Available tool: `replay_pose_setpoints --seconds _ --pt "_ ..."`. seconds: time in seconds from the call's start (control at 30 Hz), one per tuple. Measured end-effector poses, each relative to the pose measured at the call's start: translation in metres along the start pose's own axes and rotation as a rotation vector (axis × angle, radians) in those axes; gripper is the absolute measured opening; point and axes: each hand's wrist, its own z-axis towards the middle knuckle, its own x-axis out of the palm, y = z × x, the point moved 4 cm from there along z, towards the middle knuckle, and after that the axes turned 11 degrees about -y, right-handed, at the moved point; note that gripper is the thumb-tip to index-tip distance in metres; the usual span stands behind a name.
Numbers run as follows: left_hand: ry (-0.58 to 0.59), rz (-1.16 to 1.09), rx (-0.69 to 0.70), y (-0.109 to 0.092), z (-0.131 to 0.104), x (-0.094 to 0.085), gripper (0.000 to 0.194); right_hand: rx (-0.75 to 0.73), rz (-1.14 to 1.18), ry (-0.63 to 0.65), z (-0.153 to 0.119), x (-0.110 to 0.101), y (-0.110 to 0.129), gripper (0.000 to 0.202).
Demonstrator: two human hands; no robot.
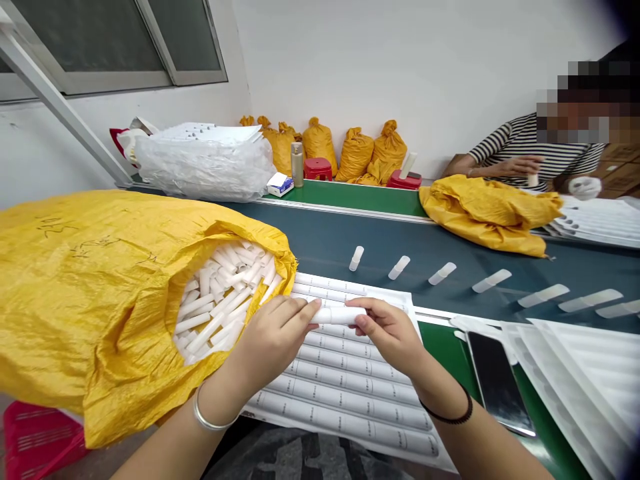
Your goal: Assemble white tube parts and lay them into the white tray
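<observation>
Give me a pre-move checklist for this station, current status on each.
1. Tube supported at both ends: ok, left hand and right hand hold the white tube between them.
2. A hand free: not ok, both are on that tube.
3. Print on the held tube: cannot tell, too small to make out.
4. Sack access: ok, the yellow sack gapes open, showing loose tubes.
5. Phone clear of the printed rows: ok, it lies apart on the green surface.
</observation>
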Motion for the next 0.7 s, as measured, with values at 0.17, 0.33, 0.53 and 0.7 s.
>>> replay_pose_setpoints --seconds 0.17,0.33,0.53,0.7 --pt "0.014 0.043 0.109 -0.005 -0.001 0.001 0.043 0.249 0.157 0.095 -0.002 0.011 -0.003 0.035" --pt "0.053 0.031 0.074 -0.005 -0.007 0.01 0.052 -0.184 -0.186 0.106 0.001 0.006 0.016 0.033" --pt "0.13 -0.052 -0.027 -0.004 -0.028 0.016 0.059 -0.409 -0.341 0.25 -0.001 0.03 0.013 0.029" --pt "0.347 0.146 -0.307 0.058 -0.037 0.02 0.062 -0.163 -0.819 0.143 0.063 0.048 -0.045 0.019"
